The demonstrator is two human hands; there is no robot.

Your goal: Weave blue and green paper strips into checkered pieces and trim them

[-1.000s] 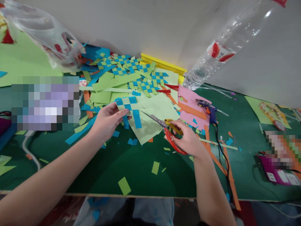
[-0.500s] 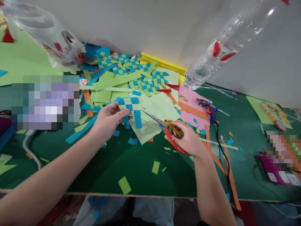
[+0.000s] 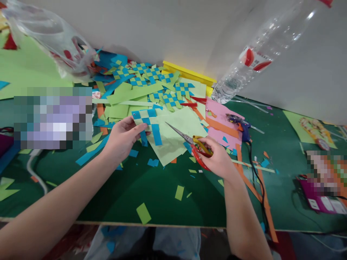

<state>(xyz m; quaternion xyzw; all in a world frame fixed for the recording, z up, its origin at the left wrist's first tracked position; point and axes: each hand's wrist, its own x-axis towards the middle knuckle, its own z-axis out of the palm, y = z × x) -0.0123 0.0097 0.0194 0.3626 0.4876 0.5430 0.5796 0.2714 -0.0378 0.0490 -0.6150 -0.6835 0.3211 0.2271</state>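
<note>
My left hand [image 3: 123,139] pinches a woven blue and light green paper piece [image 3: 148,117] with two blue strips hanging down and a small eye at its upper left corner. In my right hand [image 3: 217,155] are scissors [image 3: 187,138] with one red and one yellow handle. The scissors' blades look closed, and their tip points up and left, a short way right of the woven piece, touching nothing. Under both lies a pale green sheet [image 3: 181,126]. Behind it rests a pile of similar woven pieces [image 3: 170,99].
A clear plastic bottle [image 3: 244,68] leans at the back beside a yellow strip [image 3: 189,74]. Pink paper [image 3: 222,122], a glue gun [image 3: 245,130] with a black cord and orange strips lie right. A plastic bag [image 3: 54,39] sits back left. Paper scraps dot the green table [image 3: 108,198].
My left hand and the woven piece have shifted slightly left. The scissors have closed and turned a little, and the handles have come together in my right hand.
</note>
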